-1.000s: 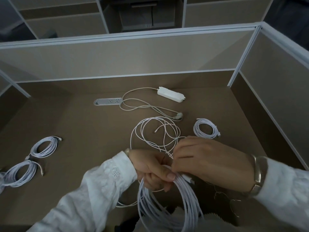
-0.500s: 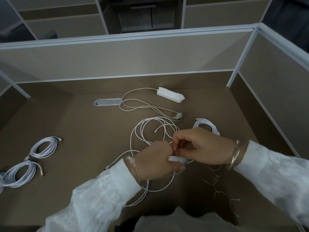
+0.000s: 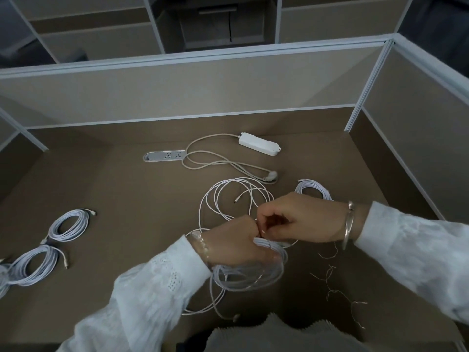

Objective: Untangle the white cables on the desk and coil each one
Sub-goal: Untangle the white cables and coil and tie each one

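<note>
- Left hand [image 3: 236,243] is wrapped around a coil [image 3: 250,273] at lower centre of the frame, loops hanging under the fist. Right hand [image 3: 299,219] is knuckle to knuckle with it, fingers curled and pinching something small at the top of the coil; probably a tie or the cable end, too tiny to tell.
- Main risk imo: a loose strand trails from the coil down to the bottom edge. If the grip slackens while the right hand fiddles, the loops could spring open.
- The loose cable [image 3: 236,196] sits just behind the hands, mid-frame, partly under the right hand. Lifting the coil carelessly might snag it and re-knot the lot.
- Thin ties [image 3: 337,290] lie scattered lower right, easy to sweep off with a sleeve.
- Finished coils at far left [image 3: 69,224] and behind the right wrist [image 3: 313,188] look safe.
</note>
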The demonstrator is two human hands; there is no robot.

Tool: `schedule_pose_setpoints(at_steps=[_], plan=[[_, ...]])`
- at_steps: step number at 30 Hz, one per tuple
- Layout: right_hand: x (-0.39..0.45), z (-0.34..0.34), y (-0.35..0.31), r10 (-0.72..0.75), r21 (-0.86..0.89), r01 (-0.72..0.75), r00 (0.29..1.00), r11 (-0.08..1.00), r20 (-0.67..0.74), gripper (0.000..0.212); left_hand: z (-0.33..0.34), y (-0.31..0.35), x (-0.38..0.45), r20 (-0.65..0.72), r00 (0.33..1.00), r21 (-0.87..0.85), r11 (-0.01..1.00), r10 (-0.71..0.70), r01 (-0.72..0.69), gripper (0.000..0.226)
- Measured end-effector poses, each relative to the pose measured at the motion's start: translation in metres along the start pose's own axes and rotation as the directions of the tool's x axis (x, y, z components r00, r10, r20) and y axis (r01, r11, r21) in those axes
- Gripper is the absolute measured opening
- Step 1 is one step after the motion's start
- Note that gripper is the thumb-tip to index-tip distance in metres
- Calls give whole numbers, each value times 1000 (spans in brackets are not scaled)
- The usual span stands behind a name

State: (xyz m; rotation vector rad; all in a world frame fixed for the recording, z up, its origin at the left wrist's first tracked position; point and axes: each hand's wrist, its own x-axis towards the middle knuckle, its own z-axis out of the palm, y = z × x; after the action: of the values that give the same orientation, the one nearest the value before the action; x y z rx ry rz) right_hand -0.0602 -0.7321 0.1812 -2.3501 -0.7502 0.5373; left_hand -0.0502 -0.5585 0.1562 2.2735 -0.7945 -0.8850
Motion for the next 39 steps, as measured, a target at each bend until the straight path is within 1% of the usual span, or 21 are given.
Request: schedule_pose_setpoints(at_steps=[2,3,4,5,6,7,8,9,10,11,13,14,16,19,22,26,29,31,33,36,39], plan=[[4,2,-1,67,-63,-73,995,995,-79,9,4,5,1,-128,992,189,982,-2,26,26],[6,3,1,118,-41,-123,986,992,-118,11,7,6,0,-204,979,265,962,-6,61,27],[8,5,3,190,47,-185,970,982,-149,11,12,4,1,-286,958,341,934,-1,103,28],[11,7,5,283,201,-249,946,947,-160,11,17,2,1,-360,932,424,896,36,129,29],[12,9,7,373,387,-295,916,874,-145,11,20,1,2,-412,908,504,849,77,157,27],[13,12,8,452,566,-317,885,761,-112,11,23,-1,3,-449,886,557,810,112,180,24],[13,15,9,506,709,-310,859,633,-76,10,24,-1,3,-486,863,562,805,138,188,22],[12,19,9,533,796,-281,844,536,-60,11,25,-3,4,-508,848,538,824,149,178,21],[9,23,10,534,832,-246,842,497,-70,14,25,-5,4,-523,838,498,854,159,149,22],[6,25,10,512,824,-216,853,524,-102,15,23,-6,5,-525,837,454,882,152,124,24],[-2,26,11,412,715,-135,882,686,-229,12,20,-5,2,-503,856,364,928,122,81,27],[-5,24,13,354,657,-78,886,749,-299,10,17,-4,1,-484,867,327,943,117,56,28],[-9,21,17,278,607,23,875,794,-397,8,11,0,-2,-452,882,296,955,132,9,27],[-12,22,22,178,559,137,863,818,-472,12,5,3,-3,-424,895,266,964,138,-22,28],[-13,28,22,122,584,221,863,781,-490,17,4,5,-4,-383,916,242,970,123,-29,28],[-14,34,24,84,570,231,878,788,-472,21,4,5,-5,-357,929,198,980,92,-21,28],[-14,42,30,94,559,232,865,796,-493,22,2,6,-6,-365,928,168,986,70,-8,27],[-13,50,33,111,562,238,849,792,-516,26,3,8,-7,-386,921,137,991,54,-1,46],[-12,55,36,139,593,250,835,765,-532,34,3,10,-7,-396,917,91,996,46,-10,64],[-12,56,39,159,664,241,862,707,-481,37,3,12,-8,-373,927,47,998,45,-30,74],[-14,54,36,159,684,190,897,704,-413,23,3,9,-7,-342,939,8,999,36,-35,76]])
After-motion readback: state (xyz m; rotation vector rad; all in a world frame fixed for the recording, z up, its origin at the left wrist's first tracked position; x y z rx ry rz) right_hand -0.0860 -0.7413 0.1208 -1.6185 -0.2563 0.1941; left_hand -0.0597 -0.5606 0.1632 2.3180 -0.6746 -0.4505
